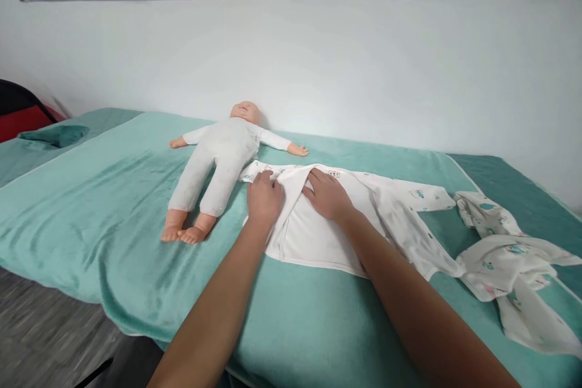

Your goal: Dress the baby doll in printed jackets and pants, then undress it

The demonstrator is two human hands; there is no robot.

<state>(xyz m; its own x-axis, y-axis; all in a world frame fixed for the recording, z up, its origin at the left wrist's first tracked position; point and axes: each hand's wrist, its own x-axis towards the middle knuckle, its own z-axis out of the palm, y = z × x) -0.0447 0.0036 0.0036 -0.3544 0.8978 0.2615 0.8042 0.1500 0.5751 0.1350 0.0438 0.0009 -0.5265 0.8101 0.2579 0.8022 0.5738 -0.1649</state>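
A white baby shirt point(309, 236) with small coloured prints on its sleeves lies spread on the green cover, its front partly folded open. My left hand point(265, 199) rests on the shirt's left front panel near the collar, fingers stretched forward. Against the folded edge of that panel, my right hand point(330, 194) lies flat on the inside of the shirt, thumb apart from the fingers. To the left, a baby doll point(227, 145) with a white cloth body lies on its back, arms spread and head toward the wall.
A crumpled printed baby garment point(513, 260) lies at the right, against the shirt's sleeve. The green cover point(113, 194) drapes over the bed's front edge. A white wall point(318, 60) stands behind, and a red and black object point(20, 115) is at the far left.
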